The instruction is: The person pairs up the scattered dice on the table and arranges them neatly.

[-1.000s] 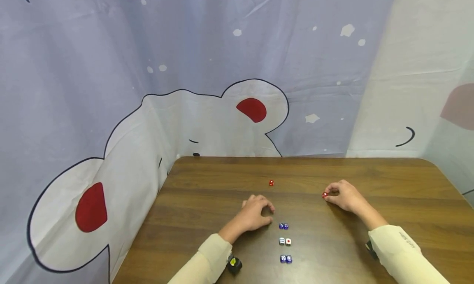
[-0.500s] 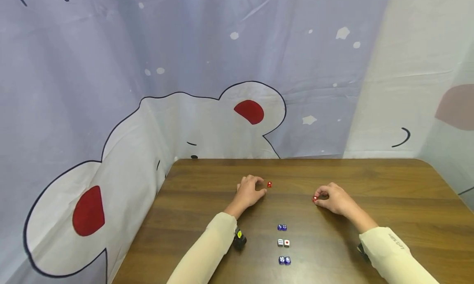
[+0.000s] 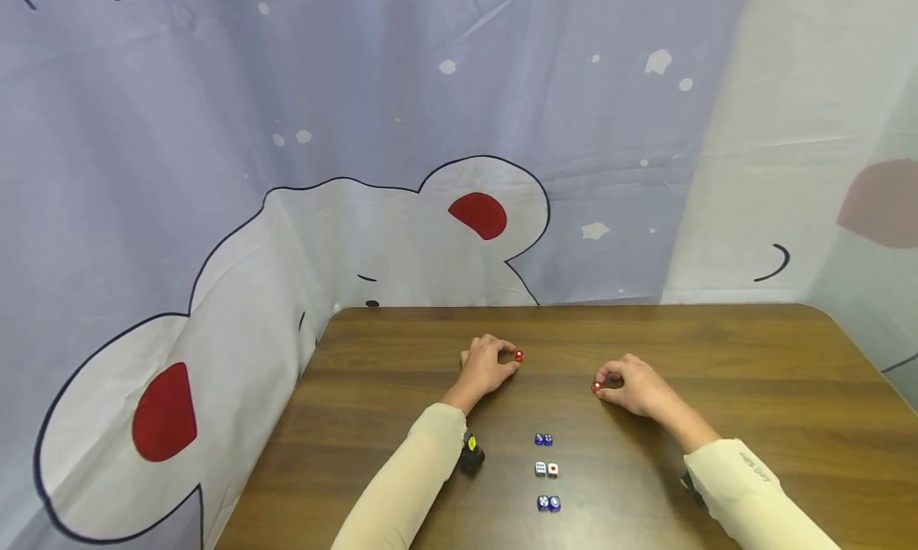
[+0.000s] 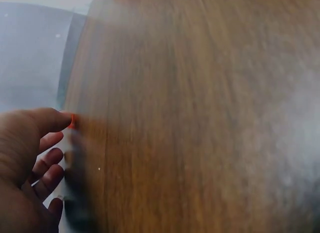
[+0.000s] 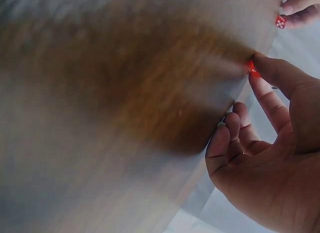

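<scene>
Near the far side of the table, my left hand (image 3: 486,367) pinches a red die (image 3: 519,356) between thumb and forefinger. That die shows white pips in the right wrist view (image 5: 280,22). To the right and a little nearer, my right hand (image 3: 641,388) pinches a second red die (image 3: 597,387) at its fingertips. In the right wrist view the thumb and forefinger meet on this die (image 5: 252,69), while the other fingers curl loosely. Only a red edge of the left die (image 4: 73,121) shows past the thumb in the left wrist view.
Between the forearms, three pairs of dice form a column: a blue pair (image 3: 543,439), a white pair (image 3: 547,469) and another blue pair (image 3: 549,504). Each pair sits side by side on the wooden table (image 3: 402,335). A printed curtain (image 3: 358,96) hangs behind the table.
My left hand has moved forward from beside the blue dice to the far red die and taken hold of it. The right hand has shifted left with its red die.
</scene>
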Available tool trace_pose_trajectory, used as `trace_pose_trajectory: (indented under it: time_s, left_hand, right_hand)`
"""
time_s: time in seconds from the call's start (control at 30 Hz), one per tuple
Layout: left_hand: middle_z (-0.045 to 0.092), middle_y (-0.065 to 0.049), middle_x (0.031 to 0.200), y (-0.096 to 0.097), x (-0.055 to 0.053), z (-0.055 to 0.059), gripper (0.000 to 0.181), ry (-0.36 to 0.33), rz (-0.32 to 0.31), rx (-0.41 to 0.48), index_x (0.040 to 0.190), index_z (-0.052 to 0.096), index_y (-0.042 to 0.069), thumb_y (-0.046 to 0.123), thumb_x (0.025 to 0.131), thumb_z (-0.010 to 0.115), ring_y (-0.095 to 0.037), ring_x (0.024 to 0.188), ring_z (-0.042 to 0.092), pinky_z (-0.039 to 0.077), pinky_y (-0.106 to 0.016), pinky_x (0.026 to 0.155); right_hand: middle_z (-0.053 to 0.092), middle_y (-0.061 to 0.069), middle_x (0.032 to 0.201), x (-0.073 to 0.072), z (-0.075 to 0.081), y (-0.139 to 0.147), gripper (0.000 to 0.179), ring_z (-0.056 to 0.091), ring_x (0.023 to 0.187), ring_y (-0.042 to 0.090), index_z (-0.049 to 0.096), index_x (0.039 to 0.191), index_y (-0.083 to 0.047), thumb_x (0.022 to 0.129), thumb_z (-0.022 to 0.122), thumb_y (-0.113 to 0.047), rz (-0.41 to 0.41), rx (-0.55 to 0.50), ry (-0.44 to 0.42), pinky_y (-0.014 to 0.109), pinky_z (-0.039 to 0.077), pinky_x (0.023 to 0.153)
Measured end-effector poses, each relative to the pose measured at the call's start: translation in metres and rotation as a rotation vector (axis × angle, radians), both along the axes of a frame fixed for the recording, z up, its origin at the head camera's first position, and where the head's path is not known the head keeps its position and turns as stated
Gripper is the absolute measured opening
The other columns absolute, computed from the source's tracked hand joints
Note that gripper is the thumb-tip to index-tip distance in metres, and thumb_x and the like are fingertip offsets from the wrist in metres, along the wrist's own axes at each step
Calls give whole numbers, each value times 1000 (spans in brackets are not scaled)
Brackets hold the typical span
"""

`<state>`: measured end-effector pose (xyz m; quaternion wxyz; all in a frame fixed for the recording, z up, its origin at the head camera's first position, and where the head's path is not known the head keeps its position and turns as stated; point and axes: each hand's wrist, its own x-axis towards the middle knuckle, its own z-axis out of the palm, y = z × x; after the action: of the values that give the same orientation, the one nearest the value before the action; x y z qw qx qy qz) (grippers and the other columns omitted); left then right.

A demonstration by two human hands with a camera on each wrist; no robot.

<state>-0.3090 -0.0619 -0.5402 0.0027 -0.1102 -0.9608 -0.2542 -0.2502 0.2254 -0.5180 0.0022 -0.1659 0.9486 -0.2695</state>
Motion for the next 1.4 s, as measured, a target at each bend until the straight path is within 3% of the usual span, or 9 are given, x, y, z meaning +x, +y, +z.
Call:
trace_pose_trajectory:
  time_s: [0.67,1.0,1.4]
  left_hand:
    - [62,1,125,4,0,3,23,-7,21,14,115,74,24,35,94,72,-23,119,52,34,-47,94]
    - [62,3,119,6,-1,1,14,-7,20,17,104,76,26,35,94,73,-21,115,52,34,-46,92]
    - [63,5,114,5,7,-1,11,16,-15,3,99,76,26,35,91,75,-20,111,53,34,-45,90]
  right_hand:
    - [58,5,93,9,2,-22,16,56,88,22,69,89,-19,80,83,-19,42,15,-33,47,50,81]
    - [57,4,92,14,1,-30,17,55,87,21,68,87,-21,79,83,-19,60,10,-21,45,49,80]
    - [56,3,90,16,-2,-39,18,53,84,20,68,88,-21,79,84,-20,70,27,-19,42,48,77]
